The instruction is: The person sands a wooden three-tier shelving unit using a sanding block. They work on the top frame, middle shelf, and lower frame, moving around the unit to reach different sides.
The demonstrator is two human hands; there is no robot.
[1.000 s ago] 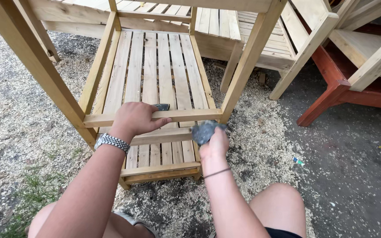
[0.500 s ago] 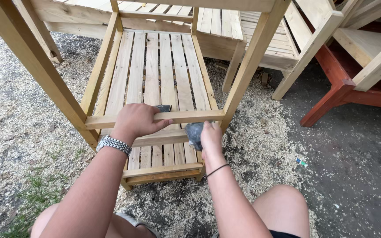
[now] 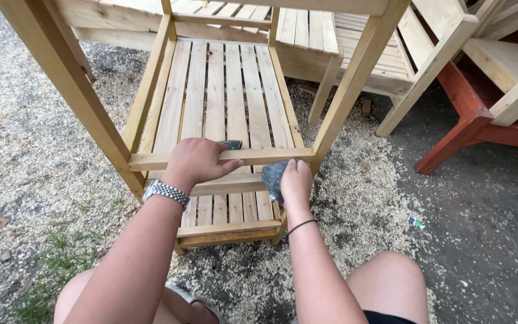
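The right hand point(image 3: 295, 177) is closing around a folded grey sanding sheet point(image 3: 273, 176), which looks thin, limp and gritty, best pinched at its fold. It is pressing just under the crossbar point(image 3: 259, 156), left of the fingers. Further left, the left hand point(image 3: 196, 161) is curling over that stiff rail, trapping another grey scrap point(image 3: 232, 144).

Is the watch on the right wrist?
No, the silver watch sits on the left wrist; the right wrist wears only a thin black band.
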